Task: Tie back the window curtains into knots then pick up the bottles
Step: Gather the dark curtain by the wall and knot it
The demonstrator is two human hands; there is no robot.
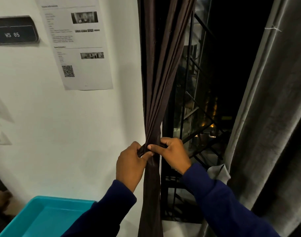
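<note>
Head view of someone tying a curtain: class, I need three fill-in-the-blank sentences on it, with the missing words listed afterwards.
1. Both hands grip the dark brown ____ beside the window grille.
2. The sign on the wall reads WS ____.
3. The tray at lower left is coloured ____.

Missing words: curtain; 05; teal.

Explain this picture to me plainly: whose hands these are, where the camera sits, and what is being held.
There is no machine here. One camera worn on a person's head looks forward and down at their own two hands in dark blue sleeves. The left hand and right hand both grip the gathered dark brown fabric curtain, bunched beside the black-barred window. A grey curtain hangs at the right. On the white wall is a printed paper sheet; a turquoise plastic tray sits below. No bottles show.
</note>
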